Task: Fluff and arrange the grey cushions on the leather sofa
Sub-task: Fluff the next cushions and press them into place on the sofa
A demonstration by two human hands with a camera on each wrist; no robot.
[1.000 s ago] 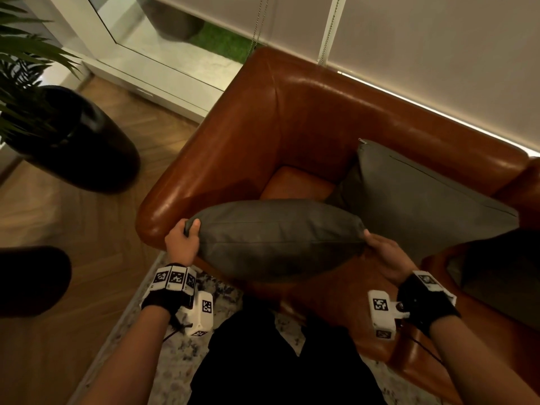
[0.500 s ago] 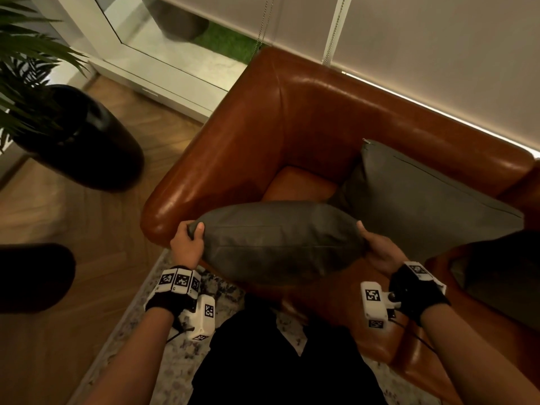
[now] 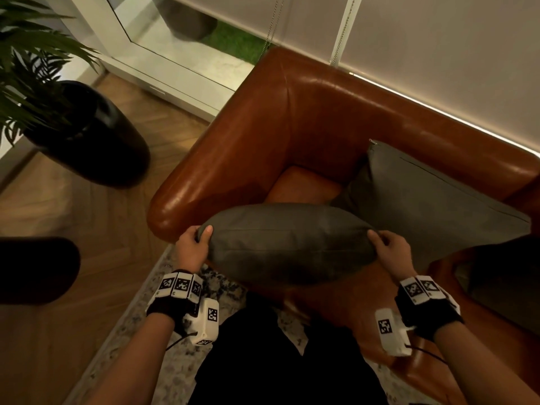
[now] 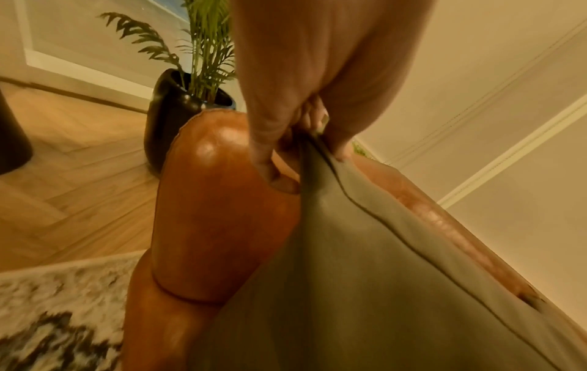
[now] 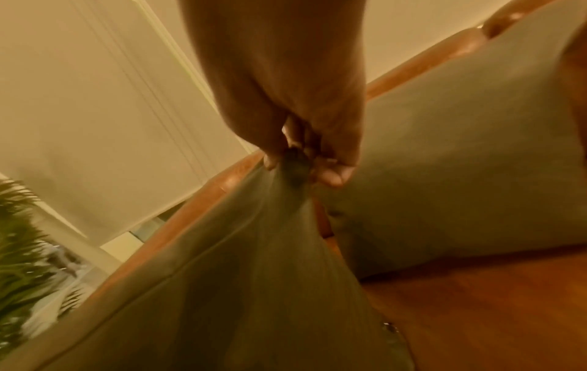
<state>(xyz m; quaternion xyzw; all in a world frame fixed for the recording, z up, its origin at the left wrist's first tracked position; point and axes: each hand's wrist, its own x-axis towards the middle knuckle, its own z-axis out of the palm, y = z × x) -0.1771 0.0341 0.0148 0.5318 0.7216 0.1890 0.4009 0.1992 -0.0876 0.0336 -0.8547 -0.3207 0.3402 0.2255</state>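
I hold a plump grey cushion point(image 3: 289, 244) edge-up over the front of the brown leather sofa point(image 3: 263, 127). My left hand point(image 3: 194, 244) grips its left corner, thumb on top; in the left wrist view the fingers point(image 4: 270, 150) pinch the seam of the cushion point(image 4: 365, 276). My right hand point(image 3: 390, 248) pinches the right corner, and the right wrist view shows the fabric point(image 5: 254, 251) bunched in that hand point(image 5: 305, 163). A second grey cushion point(image 3: 432, 200) leans against the sofa back, right of the corner. A third grey cushion point(image 3: 502, 276) lies at the far right.
The sofa's left armrest point(image 3: 204, 182) is just beyond my left hand. A black planter point(image 3: 93, 135) with a palm stands on the wood floor to the left. A patterned rug point(image 3: 140, 323) lies under me. A dark round object point(image 3: 32, 270) sits at the left edge.
My two hands have come closer together, squeezing the cushion shorter and plumper. The view has shifted slightly; the other cushions have not moved.
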